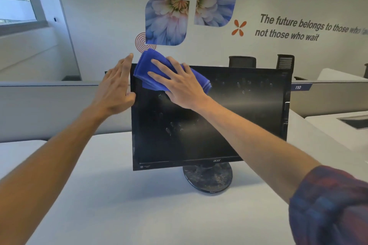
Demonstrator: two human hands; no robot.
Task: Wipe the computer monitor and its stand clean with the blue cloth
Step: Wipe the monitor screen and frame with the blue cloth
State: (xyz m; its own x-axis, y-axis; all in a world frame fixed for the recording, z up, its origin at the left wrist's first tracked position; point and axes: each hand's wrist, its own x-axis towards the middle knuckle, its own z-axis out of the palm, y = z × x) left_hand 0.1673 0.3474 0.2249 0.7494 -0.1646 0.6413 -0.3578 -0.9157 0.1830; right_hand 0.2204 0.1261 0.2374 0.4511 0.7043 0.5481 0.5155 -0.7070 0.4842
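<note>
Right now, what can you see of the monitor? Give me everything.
The monitor is a black flat screen, switched off, upright on a round black stand on a white desk. The glass looks dusty and smeared with fingerprints; the stand is grimy too. A logo sits on the lower bezel. The right hand presses a folded blue cloth flat on the upper left corner; the left hand steadies the left edge.

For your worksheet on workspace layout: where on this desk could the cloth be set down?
Bare white desk lies in front of the round stand and left of the monitor. The monitor's top left corner is crowded: both hands and the blue cloth.
</note>
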